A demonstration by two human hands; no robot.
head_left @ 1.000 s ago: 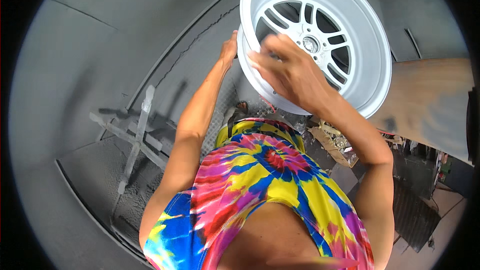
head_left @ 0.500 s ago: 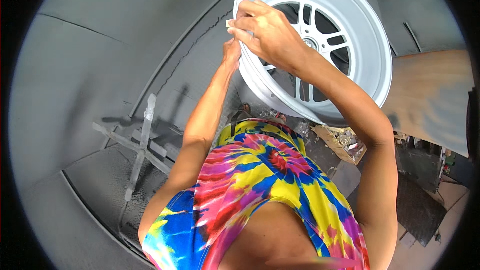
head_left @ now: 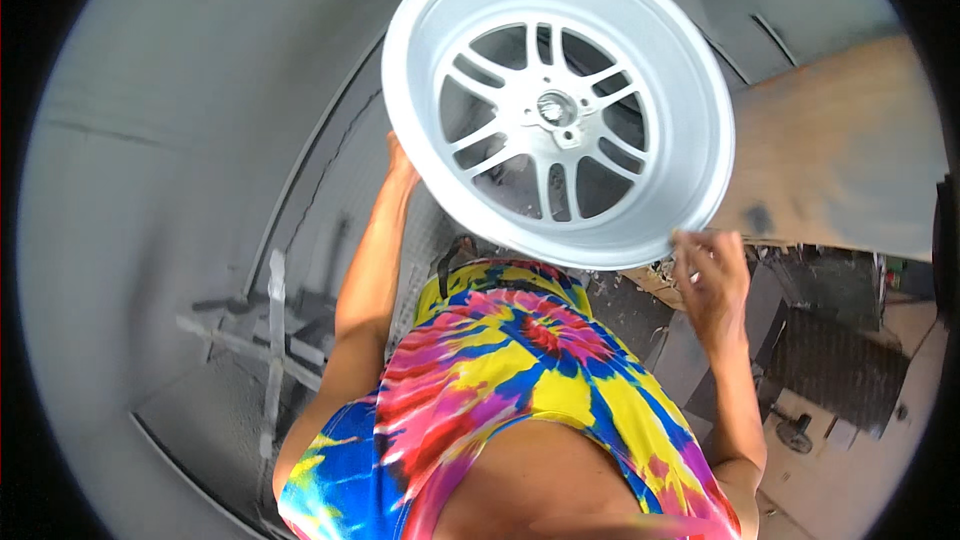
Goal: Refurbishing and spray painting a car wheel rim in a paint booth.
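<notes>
A silver-white alloy wheel [head_left: 430, 50] with paired spokes and an open centre hole fills the upper middle. My left hand [head_left: 398, 155] grips its left edge from behind, most fingers hidden by the rim. My right hand [head_left: 712, 275] is at the wheel's lower right edge, fingers bent and bunched, its fingertips at or very near the rim; whatever is pinched there is blurred and too small to make out. My colourful tie-dye top lies below the wheel, with a sandalled foot just visible beyond it.
Grey curved walls [head_left: 160, 120] surround me. A grey cross-shaped stand [head_left: 276, 320] is at lower left. A tan panel [head_left: 830, 150] stands at right. Below it are a partly hidden cardboard box [head_left: 650, 285], a dark ridged mat [head_left: 830, 370] and scattered items on the floor.
The wheel has shifted left in view and now faces more squarely. My right hand, earlier pinching a small pale piece at the upper left rim, has moved down to the lower right rim.
</notes>
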